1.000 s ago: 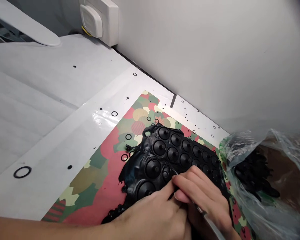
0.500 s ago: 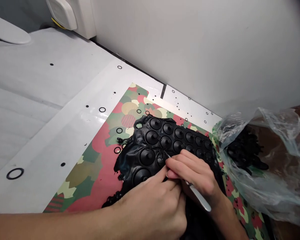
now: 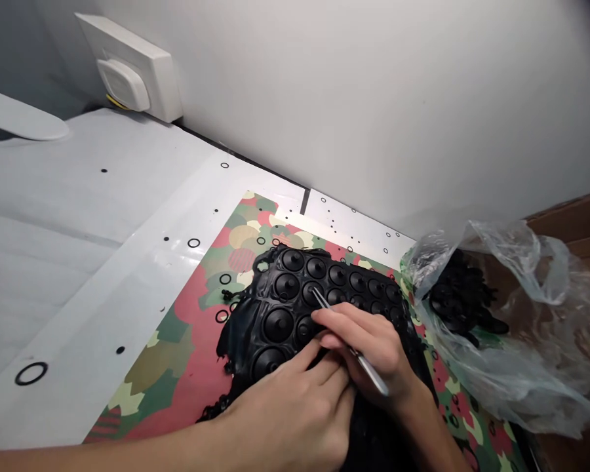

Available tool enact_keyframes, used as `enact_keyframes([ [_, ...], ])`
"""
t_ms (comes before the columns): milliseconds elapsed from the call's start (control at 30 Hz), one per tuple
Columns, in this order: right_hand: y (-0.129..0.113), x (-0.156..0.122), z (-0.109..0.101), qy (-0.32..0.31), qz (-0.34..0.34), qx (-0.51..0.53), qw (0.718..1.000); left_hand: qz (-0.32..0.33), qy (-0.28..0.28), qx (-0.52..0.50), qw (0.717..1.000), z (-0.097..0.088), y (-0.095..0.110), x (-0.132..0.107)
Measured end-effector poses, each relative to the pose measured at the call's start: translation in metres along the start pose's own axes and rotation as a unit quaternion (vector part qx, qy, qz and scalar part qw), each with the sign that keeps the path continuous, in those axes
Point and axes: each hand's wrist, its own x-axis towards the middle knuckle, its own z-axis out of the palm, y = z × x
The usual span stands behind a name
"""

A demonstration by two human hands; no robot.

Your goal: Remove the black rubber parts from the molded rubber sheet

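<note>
A sheet of black moulded rubber with rows of raised round parts and a ragged left edge lies on a patterned mat. My right hand is closed round slim metal tweezers, their tips on a round part in the second row. Just below it, my left hand rests on the sheet with bent fingers gripping it, the index finger reaching toward the right hand. Its fingertips are partly hidden by the right hand.
The red and green mat carries several loose black rings, as does the white table. On the right, a clear plastic bag holds black rubber pieces near brown cardboard. A white wall with a socket stands behind.
The tweezers' tips have moved up to a round part in the second row. The view has tilted up, so the table sits lower. The left hand still rests on the sheet.
</note>
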Motion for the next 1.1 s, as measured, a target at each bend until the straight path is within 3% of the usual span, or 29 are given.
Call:
enact_keyframes([
  [100, 0.0, -0.004, -0.003, 0.034, 0.064, 0.079, 0.994, 0.002, 0.028, 0.04, 0.999, 0.004, -0.001, -0.002],
  [267, -0.003, -0.013, -0.009, 0.109, 0.178, 0.191, 0.959, -0.001, 0.038, 0.069, 0.997, 0.004, -0.002, -0.004],
  [467, -0.026, 0.0, -0.024, 0.094, 0.129, 0.182, 0.97, -0.005, 0.045, 0.068, 0.997, 0.005, -0.003, -0.002],
  [567, -0.036, 0.016, -0.025, 0.03, 0.136, 0.185, 0.973, 0.006, 0.048, 0.041, 0.998, 0.01, -0.002, -0.001],
  [700, -0.041, 0.033, -0.016, -0.031, 0.141, 0.191, 0.971, 0.03, 0.011, -0.003, 1.0, 0.014, 0.0, 0.001],
  [933, -0.033, 0.026, 0.009, -0.001, 0.181, 0.233, 0.956, -0.007, -0.001, -0.005, 1.0, 0.007, 0.003, 0.003],
  [1100, -0.024, 0.016, 0.018, 0.034, 0.194, 0.269, 0.943, -0.013, 0.05, 0.042, 0.998, 0.013, 0.007, 0.005],
])
